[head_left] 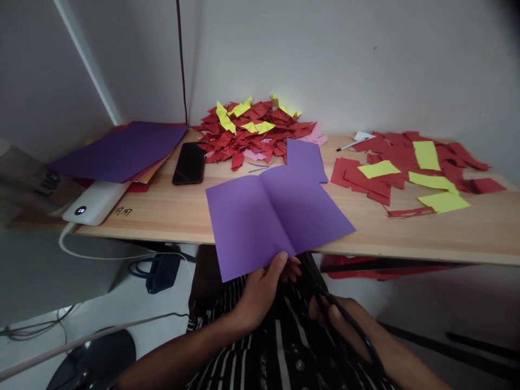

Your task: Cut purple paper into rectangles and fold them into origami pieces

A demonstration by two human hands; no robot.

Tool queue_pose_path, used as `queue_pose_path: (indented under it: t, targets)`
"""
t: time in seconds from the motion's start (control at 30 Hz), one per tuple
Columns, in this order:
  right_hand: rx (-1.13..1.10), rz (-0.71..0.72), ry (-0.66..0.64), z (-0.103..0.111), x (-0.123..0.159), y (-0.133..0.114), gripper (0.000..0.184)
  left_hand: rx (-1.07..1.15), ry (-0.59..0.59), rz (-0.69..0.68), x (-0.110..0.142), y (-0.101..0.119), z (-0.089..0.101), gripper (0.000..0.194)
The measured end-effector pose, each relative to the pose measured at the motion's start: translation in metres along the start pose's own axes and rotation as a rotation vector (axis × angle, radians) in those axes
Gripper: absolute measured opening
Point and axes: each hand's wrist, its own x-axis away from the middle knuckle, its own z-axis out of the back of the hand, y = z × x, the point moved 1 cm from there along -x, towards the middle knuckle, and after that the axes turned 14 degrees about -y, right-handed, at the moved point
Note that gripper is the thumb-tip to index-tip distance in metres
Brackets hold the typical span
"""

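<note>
A purple sheet of paper (244,216), creased down its middle and partly opened, rests over the table's front edge. My left hand (264,287) pinches its near edge at the crease, thumb on top and fingers underneath. Lower down, in front of the striped shirt, my right hand (349,319) is closed around a dark tool with a long curved black handle (357,330), which looks like scissors. Its blades are hard to make out against the dark clothing. Just behind the creased sheet lies a smaller purple piece (304,157).
Folded red and yellow paper pieces (255,130) are heaped by the wall. Cut red pieces (365,181), yellow pieces (426,156) and a pen (356,143) lie right. Left are a phone (189,163), purple sheets (130,151) and a cabled white power bank (97,203).
</note>
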Motion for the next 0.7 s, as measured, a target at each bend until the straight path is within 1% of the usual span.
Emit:
queue_pose_path:
  t: [0.13, 0.33, 0.5, 0.7]
  targets:
    - [-0.005, -0.006, -0.050, 0.000, -0.003, -0.006, 0.059, -0.023, -0.003, 0.006, 0.002, 0.002, -0.001, 0.036]
    - [-0.069, -0.003, -0.070, -0.002, -0.013, -0.007, 0.053, -0.061, -0.022, 0.036, 0.005, 0.001, 0.000, 0.041]
    - [-0.051, -0.024, -0.048, 0.000, -0.014, -0.012, 0.054, -0.047, -0.041, 0.031, 0.005, 0.003, -0.001, 0.040]
    - [-0.017, -0.029, -0.029, 0.000, -0.015, -0.020, 0.056, -0.061, -0.040, 0.064, 0.007, 0.006, -0.002, 0.041]
